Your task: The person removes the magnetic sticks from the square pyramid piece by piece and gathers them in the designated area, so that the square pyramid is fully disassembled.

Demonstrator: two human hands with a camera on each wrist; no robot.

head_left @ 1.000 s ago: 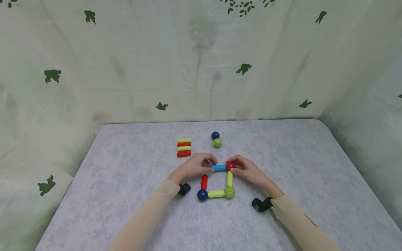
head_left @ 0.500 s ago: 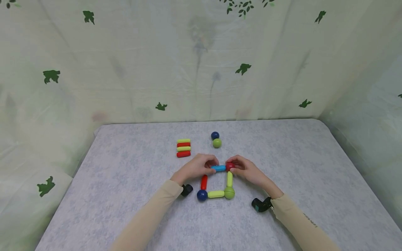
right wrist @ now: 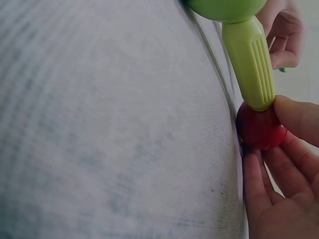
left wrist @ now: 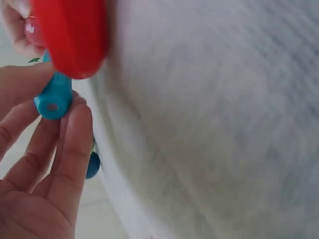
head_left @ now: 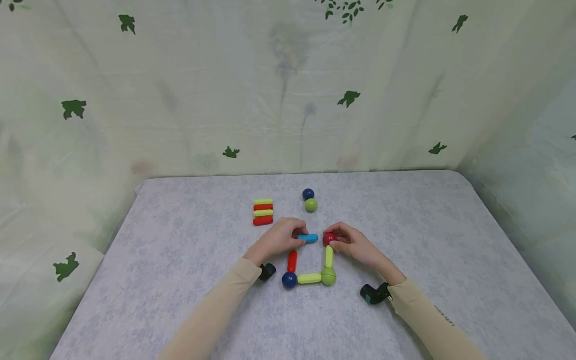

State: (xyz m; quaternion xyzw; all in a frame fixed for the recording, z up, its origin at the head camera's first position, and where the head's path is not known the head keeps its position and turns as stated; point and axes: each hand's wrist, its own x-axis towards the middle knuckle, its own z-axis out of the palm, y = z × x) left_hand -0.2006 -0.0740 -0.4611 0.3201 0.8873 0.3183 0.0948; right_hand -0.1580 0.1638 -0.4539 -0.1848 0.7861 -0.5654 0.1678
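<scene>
We see the left hand point(head_left: 280, 237) pinch a blue stick point(head_left: 310, 238) just left of the red ball point(head_left: 329, 239) that the right hand point(head_left: 357, 245) grips.

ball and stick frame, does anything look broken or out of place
Nothing looks broken. What stands out is the open far side: the blue stick, pinched in the left hand, is apart from the red ball.

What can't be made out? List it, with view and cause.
Left end of the blue stick, head view: partly covered by the left hand.
Part of the blue stick, left wrist view: behind the red stick.
Part of the green ball, right wrist view: cut by upper edge.
Lettering on right sleeve, head view: too small.
</scene>
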